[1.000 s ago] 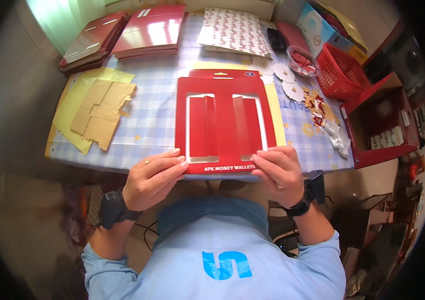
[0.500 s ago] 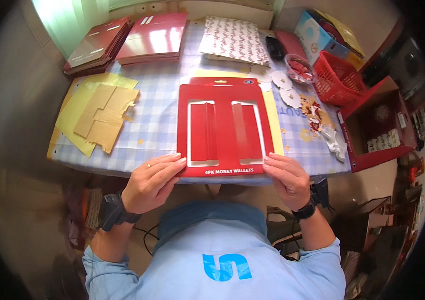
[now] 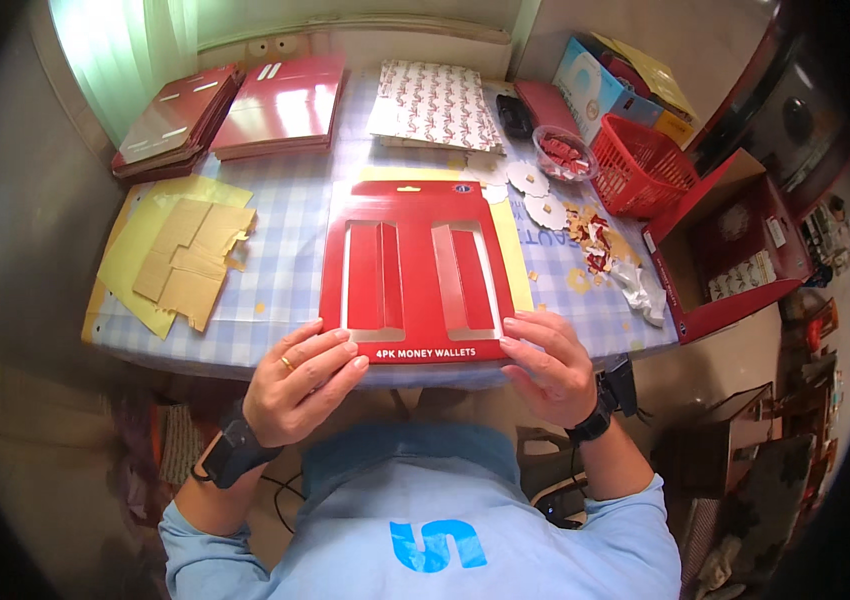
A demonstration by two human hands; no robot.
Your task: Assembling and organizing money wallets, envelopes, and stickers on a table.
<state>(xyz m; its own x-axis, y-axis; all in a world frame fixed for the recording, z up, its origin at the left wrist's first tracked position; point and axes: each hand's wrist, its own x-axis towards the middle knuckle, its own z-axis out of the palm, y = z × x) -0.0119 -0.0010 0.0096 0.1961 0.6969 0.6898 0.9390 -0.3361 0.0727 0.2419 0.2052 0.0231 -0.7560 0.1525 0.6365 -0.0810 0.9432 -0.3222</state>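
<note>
A flat red cardboard package [image 3: 418, 262] with two tall window cut-outs and a hang slot at its far end lies in front of me at the table's near edge. Folded flaps stand along the windows' inner sides. My left hand [image 3: 302, 385] grips its near left corner, fingertips on the top face. At the near right corner my right hand [image 3: 552, 370] holds it likewise; both thumbs are mostly hidden. Under the package's right side shows a strip of yellow sheet [image 3: 522, 285].
Stacks of glossy red card [image 3: 280, 105] and patterned white sheets [image 3: 435, 105] stand at the back. Torn brown cardboard [image 3: 190, 262] lies left. On the right are a tub of red pieces [image 3: 565, 155], a red basket [image 3: 645, 165], scraps [image 3: 593, 238] and an open red box [image 3: 735, 245].
The package's far end has dropped, so a rear layer no longer shows beyond it, and the window flaps look more raised. Both hands stay at the near corners. The whole view has shifted slightly.
</note>
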